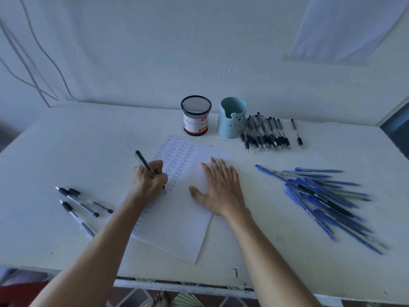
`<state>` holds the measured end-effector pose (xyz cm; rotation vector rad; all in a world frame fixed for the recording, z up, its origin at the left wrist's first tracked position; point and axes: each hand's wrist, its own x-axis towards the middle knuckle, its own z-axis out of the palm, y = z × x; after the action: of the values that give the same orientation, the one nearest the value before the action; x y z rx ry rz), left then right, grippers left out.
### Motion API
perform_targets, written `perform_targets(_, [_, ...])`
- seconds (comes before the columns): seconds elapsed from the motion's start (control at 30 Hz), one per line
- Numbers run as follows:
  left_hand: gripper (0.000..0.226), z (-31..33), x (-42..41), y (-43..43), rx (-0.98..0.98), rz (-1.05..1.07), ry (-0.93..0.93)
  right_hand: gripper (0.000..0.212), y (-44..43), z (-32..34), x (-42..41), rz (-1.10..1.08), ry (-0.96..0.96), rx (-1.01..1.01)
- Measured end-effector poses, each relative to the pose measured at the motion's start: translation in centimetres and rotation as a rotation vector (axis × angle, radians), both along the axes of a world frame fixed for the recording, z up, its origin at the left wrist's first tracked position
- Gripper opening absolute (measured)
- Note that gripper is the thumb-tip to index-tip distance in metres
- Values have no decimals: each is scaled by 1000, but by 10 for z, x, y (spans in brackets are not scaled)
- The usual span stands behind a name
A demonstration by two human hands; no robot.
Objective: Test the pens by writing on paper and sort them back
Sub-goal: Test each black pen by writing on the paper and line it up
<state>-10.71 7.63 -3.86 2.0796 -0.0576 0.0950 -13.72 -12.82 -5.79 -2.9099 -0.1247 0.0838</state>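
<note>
Left hand (148, 181): is gripping a black pen (143, 161) with curled fingers, the tip meeting the paper (177, 222).
Right hand (220, 191): is lying flat on the paper, fingers straight and spread, holding nothing.
Paper: is lying on the surface (66, 151), carrying handwritten columns of "test".
Left group: three black pens (77, 203) are lying left of the paper.
Right groups: a black pen pile (263, 135) is lying just beside the blue cup (231, 120); a blue pen pile (327, 196) is lying nearer.
Mesh cup (195, 116): is standing upright beside the blue cup.
</note>
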Motion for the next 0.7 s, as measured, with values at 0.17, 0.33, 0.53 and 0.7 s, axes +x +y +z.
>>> perform_targets(0.17, [25, -2, 0, 1, 15, -2, 18, 86, 1, -1, 0, -2, 5, -5])
perform_targets(0.33, [29, -2, -2, -1, -4, -1, 18, 87, 1, 0, 0, -1, 4, -6])
perform_targets(0.53, [28, -4, -1, -1, -5, -9, 8, 97, 1, -2, 1, -3, -4, -7])
perform_targets(0.7, [28, -5, 0, 0, 4, -23, 24, 96, 1, -2, 0, -4, -9, -11])
